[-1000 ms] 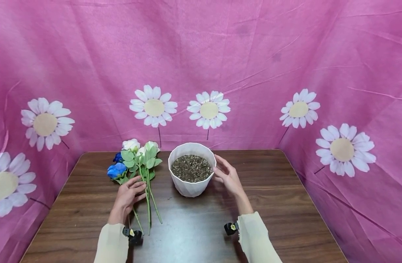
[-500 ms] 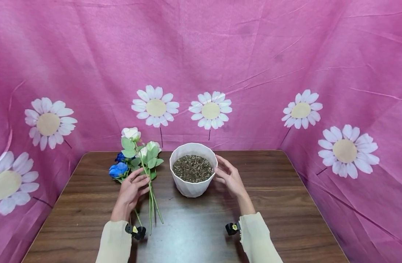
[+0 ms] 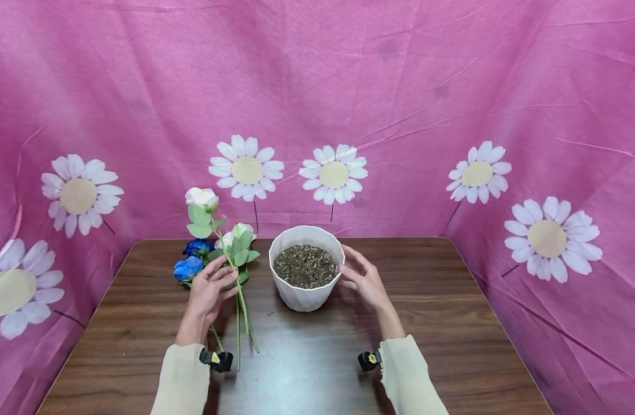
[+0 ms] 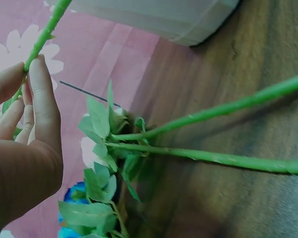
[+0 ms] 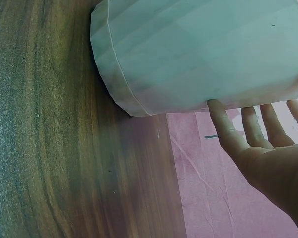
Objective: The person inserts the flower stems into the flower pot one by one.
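Observation:
My left hand (image 3: pixel 207 295) pinches the green stem (image 4: pixel 45 35) of a white rose (image 3: pixel 202 197) between thumb and fingers. That rose leans up and to the left, its bloom raised above the others. Under it on the table lie another white rose (image 3: pixel 243 231), with leaves, and blue roses (image 3: pixel 188 268); two loose stems show in the left wrist view. My right hand (image 3: pixel 368 286) rests its nearly straight fingers against the right side of a white faceted pot (image 3: pixel 304 299). Dark soil (image 3: pixel 305 266) fills much of the pot.
A dark brown wooden table (image 3: pixel 426 323) carries the pot and the flowers. Behind and at both sides hangs a pink cloth (image 3: pixel 400 86) printed with big white daisies. Each wrist wears a small black camera (image 3: pixel 369 361).
The left hand has taken the white rose's stem and lifted it; its bloom has risen above the other flowers. The right hand stays against the pot, which has not visibly moved.

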A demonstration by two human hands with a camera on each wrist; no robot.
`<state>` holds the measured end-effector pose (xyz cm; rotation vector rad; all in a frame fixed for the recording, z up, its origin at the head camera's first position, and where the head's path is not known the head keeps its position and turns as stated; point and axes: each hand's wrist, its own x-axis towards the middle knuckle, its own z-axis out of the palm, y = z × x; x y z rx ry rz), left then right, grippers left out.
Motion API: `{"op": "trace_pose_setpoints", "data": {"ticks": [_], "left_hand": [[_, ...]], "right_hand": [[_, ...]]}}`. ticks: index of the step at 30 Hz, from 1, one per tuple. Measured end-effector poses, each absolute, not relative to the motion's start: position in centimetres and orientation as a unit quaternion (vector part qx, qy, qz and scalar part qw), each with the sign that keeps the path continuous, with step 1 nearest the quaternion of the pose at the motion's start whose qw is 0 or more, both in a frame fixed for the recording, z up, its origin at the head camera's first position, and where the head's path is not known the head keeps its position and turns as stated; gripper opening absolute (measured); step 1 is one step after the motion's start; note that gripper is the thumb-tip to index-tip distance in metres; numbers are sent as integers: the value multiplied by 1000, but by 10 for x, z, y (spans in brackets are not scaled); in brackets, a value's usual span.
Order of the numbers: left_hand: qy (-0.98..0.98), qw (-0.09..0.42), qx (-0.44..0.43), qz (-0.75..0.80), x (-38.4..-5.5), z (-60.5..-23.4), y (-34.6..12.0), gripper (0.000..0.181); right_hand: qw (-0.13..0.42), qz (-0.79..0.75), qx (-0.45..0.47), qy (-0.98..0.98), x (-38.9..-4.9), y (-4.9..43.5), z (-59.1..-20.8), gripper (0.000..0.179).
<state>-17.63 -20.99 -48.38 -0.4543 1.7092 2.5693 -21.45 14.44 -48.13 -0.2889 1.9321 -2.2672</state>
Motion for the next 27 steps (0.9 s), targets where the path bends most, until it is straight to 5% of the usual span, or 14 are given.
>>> {"op": "trace_pose_setpoints", "data": {"ticks": [27], "left_hand": [[563,-48,-152,811,-188,-451,-198,52]], "right_hand": [[89,-757,-100,639,-218,147,-484,57]]}}
